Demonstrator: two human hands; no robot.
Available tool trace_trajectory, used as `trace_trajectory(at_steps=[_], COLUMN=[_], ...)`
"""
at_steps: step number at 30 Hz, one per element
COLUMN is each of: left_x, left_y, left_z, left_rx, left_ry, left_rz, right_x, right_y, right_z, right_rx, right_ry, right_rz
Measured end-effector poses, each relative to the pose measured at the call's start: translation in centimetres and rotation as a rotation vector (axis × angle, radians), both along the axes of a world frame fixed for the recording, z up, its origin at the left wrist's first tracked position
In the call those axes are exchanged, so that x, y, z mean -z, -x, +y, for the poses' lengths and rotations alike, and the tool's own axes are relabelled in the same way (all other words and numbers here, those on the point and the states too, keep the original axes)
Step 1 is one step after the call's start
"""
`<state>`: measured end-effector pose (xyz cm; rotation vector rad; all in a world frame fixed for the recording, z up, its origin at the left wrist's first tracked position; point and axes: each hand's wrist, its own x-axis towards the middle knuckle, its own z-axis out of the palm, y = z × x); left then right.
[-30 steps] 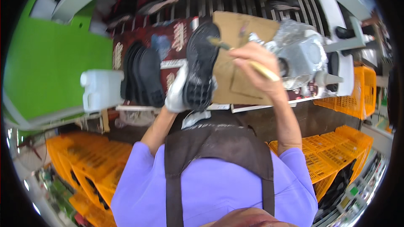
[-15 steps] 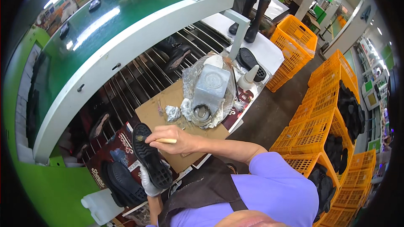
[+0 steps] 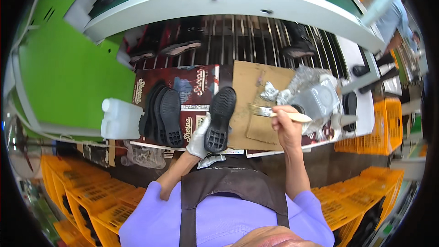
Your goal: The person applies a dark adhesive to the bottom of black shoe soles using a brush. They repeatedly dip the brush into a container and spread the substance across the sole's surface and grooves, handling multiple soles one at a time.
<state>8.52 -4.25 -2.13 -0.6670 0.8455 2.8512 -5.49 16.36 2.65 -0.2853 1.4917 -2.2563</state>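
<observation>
My left hand (image 3: 199,138), in a white glove, is closed on the edge of a black shoe sole (image 3: 221,118). The sole stands tilted with its gridded heel toward me. My bare right hand (image 3: 288,127) grips the pale handle of a flat brush (image 3: 263,110); its bristles point left, apart from the sole, above the brown cardboard (image 3: 242,82). Left of my gloved hand, several more black soles (image 3: 170,116) lean together in a row. Right of the brush, a translucent square container (image 3: 316,99) lies tipped in crumpled plastic wrap, its round mouth partly hidden behind my right hand.
A white jug (image 3: 121,120) stands at the table's left end, and a white nozzle bottle (image 3: 343,120) at the right. Beyond the cardboard runs a rack of metal rollers (image 3: 242,39) bearing dark shoes, under a pale machine frame (image 3: 183,0). Orange crates (image 3: 368,126) stand around the table.
The view has swung left. My right hand has drawn the brush off the sole and moved it rightward over the cardboard. My left hand still holds the sole.
</observation>
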Motion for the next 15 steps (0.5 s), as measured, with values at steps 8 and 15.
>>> trace_trajectory(at_steps=[8, 15], left_x=[-5.6, -20.3], left_y=[0.1, 10.0], left_z=[-1.3, -10.4], left_rx=[0.032, -0.168], left_ry=[0.14, 0.625], left_rz=[0.332, 0.73], right_x=[2.8, 2.1], right_y=[0.0, -0.8], right_z=[3.0, 2.0], right_rx=[0.185, 0.158], right_ry=[-0.058, -0.034], right_rz=[-0.092, -0.13])
